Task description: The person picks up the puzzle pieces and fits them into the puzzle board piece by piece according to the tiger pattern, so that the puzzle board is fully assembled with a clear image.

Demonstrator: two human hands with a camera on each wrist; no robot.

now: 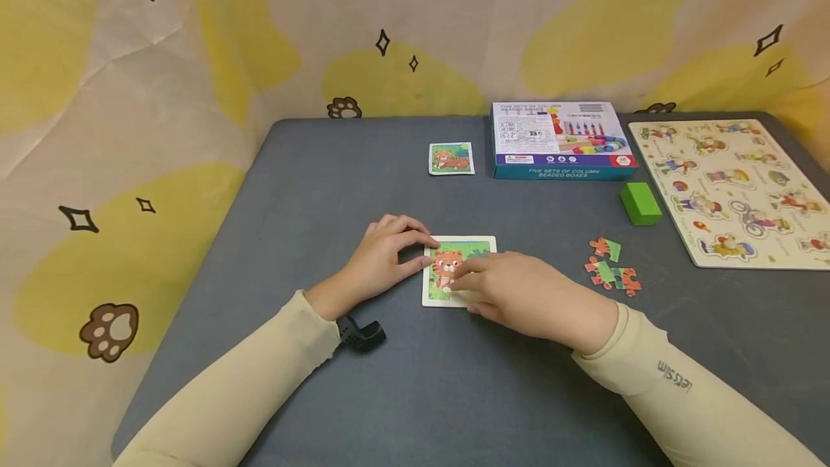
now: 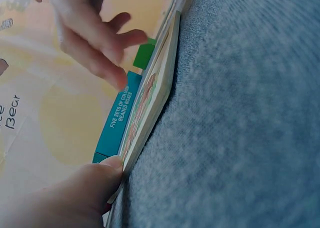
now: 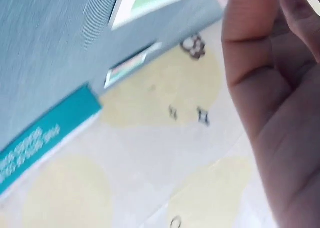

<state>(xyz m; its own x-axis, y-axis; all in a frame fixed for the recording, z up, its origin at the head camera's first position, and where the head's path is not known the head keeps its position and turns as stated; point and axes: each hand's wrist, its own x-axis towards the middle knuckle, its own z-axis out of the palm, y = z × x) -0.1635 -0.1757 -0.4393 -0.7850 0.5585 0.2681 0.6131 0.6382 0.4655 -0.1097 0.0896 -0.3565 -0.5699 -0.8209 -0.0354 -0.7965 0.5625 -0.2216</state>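
Observation:
A small jigsaw tray with a white rim and a tiger picture lies on the grey table in the head view. At its upper left corner and left edge, my left hand grips it between thumb and forefinger. The left wrist view has the thumb against the tray's edge. My right hand is over the tray's right half, covering part of the picture. Its fingers look spread, with no piece visible between them. Several loose jigsaw pieces lie to the right of the right hand.
Behind the tray lies a small tiger picture card. A beaded-set box stands at the back, with a green block near its front right corner. A figure puzzle board covers the table's right side. Printed cloth hangs behind.

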